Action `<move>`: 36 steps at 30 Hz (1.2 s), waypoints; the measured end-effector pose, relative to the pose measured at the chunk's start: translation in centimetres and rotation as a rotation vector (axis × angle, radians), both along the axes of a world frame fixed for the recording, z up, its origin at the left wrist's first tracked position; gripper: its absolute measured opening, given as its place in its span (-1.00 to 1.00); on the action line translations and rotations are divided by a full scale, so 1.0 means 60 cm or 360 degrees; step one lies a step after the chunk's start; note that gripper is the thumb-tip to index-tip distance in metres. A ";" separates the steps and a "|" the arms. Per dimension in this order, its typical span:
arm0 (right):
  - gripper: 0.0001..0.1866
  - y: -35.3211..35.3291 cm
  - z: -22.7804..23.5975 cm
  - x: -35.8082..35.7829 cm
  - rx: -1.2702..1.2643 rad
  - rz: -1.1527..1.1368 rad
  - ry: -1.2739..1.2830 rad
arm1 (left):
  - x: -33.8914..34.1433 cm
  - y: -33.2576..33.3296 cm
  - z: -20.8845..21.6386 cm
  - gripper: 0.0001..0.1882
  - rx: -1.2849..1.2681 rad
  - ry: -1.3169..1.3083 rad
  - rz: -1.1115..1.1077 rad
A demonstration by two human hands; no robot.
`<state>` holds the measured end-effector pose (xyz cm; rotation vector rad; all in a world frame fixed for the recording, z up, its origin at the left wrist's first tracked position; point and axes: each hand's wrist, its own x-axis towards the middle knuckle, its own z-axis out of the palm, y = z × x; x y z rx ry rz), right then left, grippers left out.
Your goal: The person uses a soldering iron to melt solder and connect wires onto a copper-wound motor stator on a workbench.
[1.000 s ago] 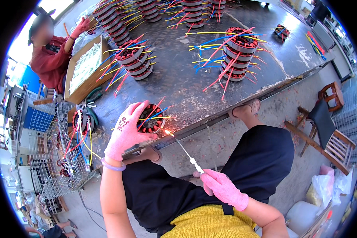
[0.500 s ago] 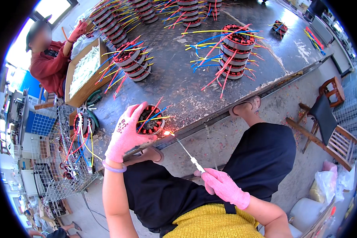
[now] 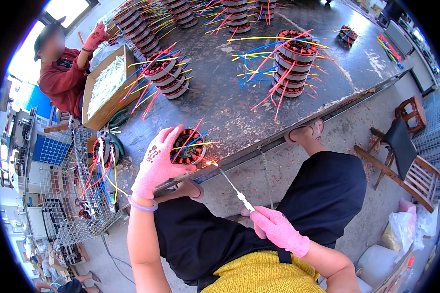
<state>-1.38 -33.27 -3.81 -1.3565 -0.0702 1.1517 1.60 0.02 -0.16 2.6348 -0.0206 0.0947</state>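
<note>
My left hand (image 3: 156, 163), in a pink glove, is closed around the side of a motor stator (image 3: 187, 155) at the table's near edge. The stator is a ring with red windings, and red, blue and yellow leads cross its top. In my right hand (image 3: 281, 230), also pink-gloved, is a thin torch (image 3: 240, 196) with a white handle and a slender metal tube. A small orange flame (image 3: 211, 162) burns at its tip, just right of the stator's near side. Whether the flame touches a wire I cannot tell.
Stacked stators with coloured leads (image 3: 293, 68) stand across the dark table (image 3: 220, 107). A cardboard box (image 3: 107, 88) of pale sleeves, pliers (image 3: 115, 122) and another stator (image 3: 102, 151) are at left. A co-worker (image 3: 58, 73) sits beyond the box. A wooden chair (image 3: 401, 161) stands at right.
The view has shifted slightly. The flame at the torch tip looks smaller and more orange. Both hands keep nearly the same hold and place.
</note>
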 end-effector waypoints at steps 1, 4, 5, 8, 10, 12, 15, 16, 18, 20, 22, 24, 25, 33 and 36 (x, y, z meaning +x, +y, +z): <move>-0.60 0.000 -0.002 -0.001 -0.0001 -0.0013 0.0003 | 0.000 -0.001 0.001 0.01 -0.0001 0.0005 0.0002; -0.59 0.000 0.001 -0.001 -0.0011 -0.0011 -0.0010 | -0.001 -0.001 0.002 0.01 -0.0006 0.0024 0.0018; -0.59 0.000 0.003 0.000 -0.0017 -0.0005 -0.0018 | -0.001 -0.001 0.002 0.01 -0.0009 0.0031 0.0024; -0.59 0.001 0.000 -0.003 0.0000 -0.0028 0.0014 | -0.001 -0.003 0.004 0.03 0.0011 0.0009 0.0030; -0.60 0.001 0.008 0.001 -0.0035 0.0018 -0.0032 | -0.003 -0.005 0.005 0.03 0.0034 0.0010 0.0036; -0.60 0.000 0.007 0.001 -0.0014 0.0003 -0.0019 | 0.000 -0.007 0.006 0.03 0.0026 0.0009 0.0035; -0.60 0.002 -0.006 -0.006 0.0061 -0.0050 0.0049 | -0.001 -0.005 0.005 0.03 -0.0007 0.0022 0.0032; -0.60 0.001 -0.004 -0.003 0.0045 -0.0039 0.0038 | -0.001 -0.002 0.002 0.03 -0.0014 0.0027 0.0029; -0.60 0.001 -0.003 -0.003 0.0036 -0.0033 0.0025 | -0.001 -0.001 0.001 0.03 -0.0022 0.0034 0.0029; -0.60 -0.001 -0.008 -0.005 0.0046 -0.0047 0.0019 | 0.000 -0.003 0.002 0.03 -0.0025 0.0033 0.0032; -0.59 -0.002 -0.005 -0.004 0.0019 -0.0030 -0.0001 | 0.000 -0.002 0.000 0.04 -0.0019 0.0023 0.0018; -0.59 -0.002 -0.005 -0.005 0.0012 -0.0022 -0.0002 | 0.000 -0.001 0.001 0.04 -0.0003 0.0023 0.0014; -0.59 -0.002 -0.008 -0.006 0.0018 -0.0024 0.0005 | 0.000 -0.001 0.001 0.05 0.0008 0.0028 0.0016; -0.58 -0.003 -0.009 -0.006 0.0037 -0.0028 -0.0013 | 0.001 -0.002 0.000 0.04 -0.0010 0.0042 0.0027; -0.58 -0.002 -0.004 -0.005 0.0031 -0.0024 -0.0005 | 0.001 -0.003 0.002 0.04 -0.0011 0.0036 0.0024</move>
